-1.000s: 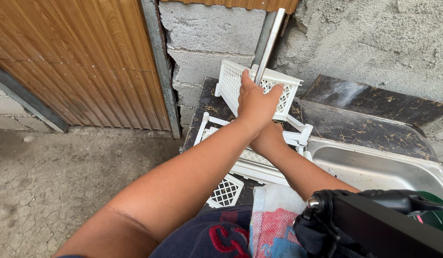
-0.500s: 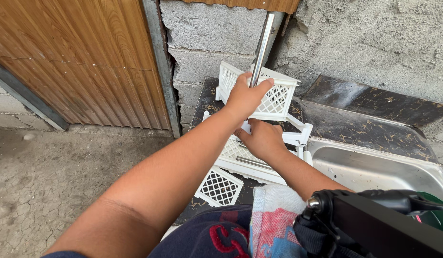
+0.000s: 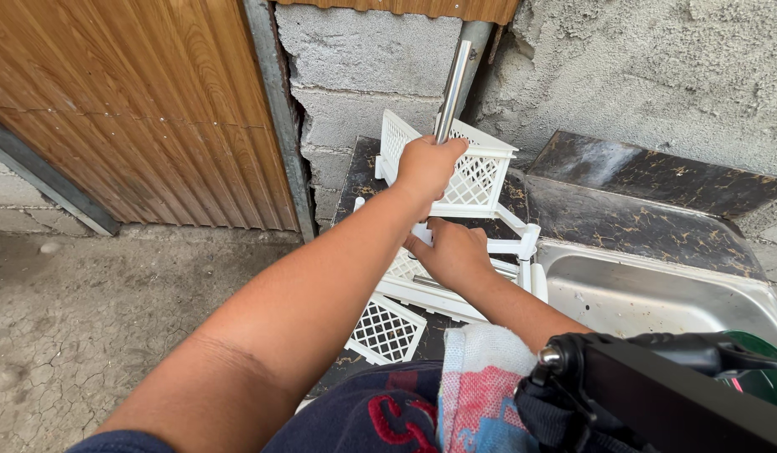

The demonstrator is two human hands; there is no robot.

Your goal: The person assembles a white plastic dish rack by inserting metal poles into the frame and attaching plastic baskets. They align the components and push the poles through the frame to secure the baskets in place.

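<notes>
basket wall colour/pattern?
White lattice basket, open grid of holes; clearest in the head view.

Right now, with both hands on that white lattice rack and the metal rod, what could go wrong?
The left hand grips the upright metal rod above the white lattice tray; the tilted tray might slip down. The right hand lies among the lower rack parts, where fingers could get pinched. The loose lattice panel sits at the counter's edge and may fall.

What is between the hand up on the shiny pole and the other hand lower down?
In the head view, between the left hand and the right hand sits the white lattice basket, with the metal pole running down.
</notes>
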